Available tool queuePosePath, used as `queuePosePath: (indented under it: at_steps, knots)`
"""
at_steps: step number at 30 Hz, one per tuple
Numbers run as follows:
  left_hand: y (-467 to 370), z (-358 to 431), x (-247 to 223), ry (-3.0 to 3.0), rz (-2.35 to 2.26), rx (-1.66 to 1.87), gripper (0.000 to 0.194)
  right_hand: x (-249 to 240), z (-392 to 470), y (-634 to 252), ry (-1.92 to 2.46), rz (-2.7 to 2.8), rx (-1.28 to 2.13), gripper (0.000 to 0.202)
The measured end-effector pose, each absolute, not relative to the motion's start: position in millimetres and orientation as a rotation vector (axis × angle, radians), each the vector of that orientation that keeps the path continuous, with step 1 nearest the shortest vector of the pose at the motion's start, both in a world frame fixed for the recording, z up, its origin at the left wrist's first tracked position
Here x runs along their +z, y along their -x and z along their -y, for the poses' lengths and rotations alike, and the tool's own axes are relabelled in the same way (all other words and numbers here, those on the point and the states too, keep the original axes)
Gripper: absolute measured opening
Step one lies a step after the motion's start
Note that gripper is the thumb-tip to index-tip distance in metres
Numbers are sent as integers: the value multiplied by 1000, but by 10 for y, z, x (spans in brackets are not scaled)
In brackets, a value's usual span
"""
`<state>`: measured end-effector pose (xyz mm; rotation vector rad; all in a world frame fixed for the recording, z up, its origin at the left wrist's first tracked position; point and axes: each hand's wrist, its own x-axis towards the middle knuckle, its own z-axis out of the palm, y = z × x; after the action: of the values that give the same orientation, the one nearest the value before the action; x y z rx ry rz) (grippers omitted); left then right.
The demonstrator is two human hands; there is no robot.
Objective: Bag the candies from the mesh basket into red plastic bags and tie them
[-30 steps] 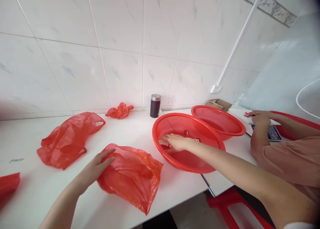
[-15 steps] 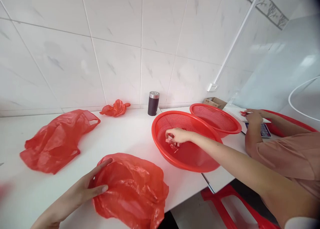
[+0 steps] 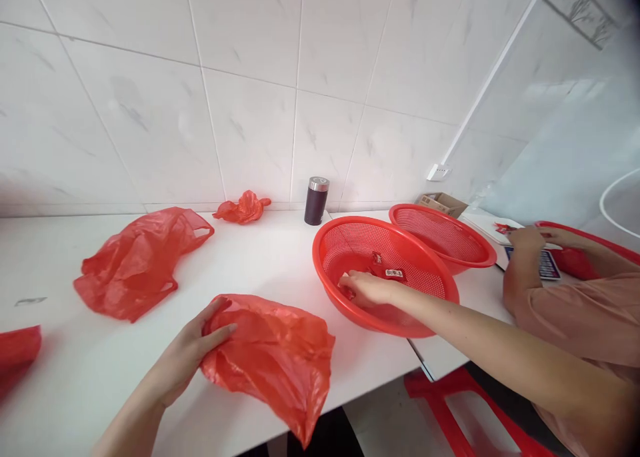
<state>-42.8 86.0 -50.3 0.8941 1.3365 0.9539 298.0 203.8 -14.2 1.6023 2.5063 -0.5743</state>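
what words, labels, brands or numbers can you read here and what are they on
No text reads clearly.
Red packet in the front basket: dark characters on white, too small to read.
Dark tumbler: mark on top, too blurred.
Keypad at right: key markings too small.

Left of the front basket (image 3: 345,238), a bare lane of tabletop (image 3: 260,260) is bounded by a spread bag (image 3: 145,264) farther out, a purple tumbler (image 3: 317,201) behind and a gripped bag (image 3: 273,350) nearer the viewer. The basket's right-hand approach is crossed by the right hand's (image 3: 367,289) forearm; behind its right side, passage is obstructed by a second basket (image 3: 450,237).
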Motion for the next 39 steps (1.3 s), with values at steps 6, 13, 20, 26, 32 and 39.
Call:
queuePosePath:
  at_steps: [6, 13, 20, 26, 32, 39]
  knots:
    - [317, -734, -398, -1006, -1454, 983, 84, 377, -1802, -2617, -1728, -2783, -1095, 23]
    - [215, -662, -317, -1146, -1427, 914, 88, 155, -1043, -1829, -1022, -2811, -1221, 25]
    - [352, -578, -403, -1458, -1621, 853, 61, 15, -1421, -1932, -971, -2819, -725, 46]
    - [322, -455, -478, -1372, -1807, 1119, 67, 459, -2003, -2587, -1492, -3078, -761, 37]
    - [317, -265, -681, -1076, -1895, 1154, 73, 52, -2683, -3574, -1868, -2156, -555, 117]
    - [377, -241, -804, -1031, -1897, 1142, 74, -347, -2638, -3434, -1684, -2224, -654, 112]
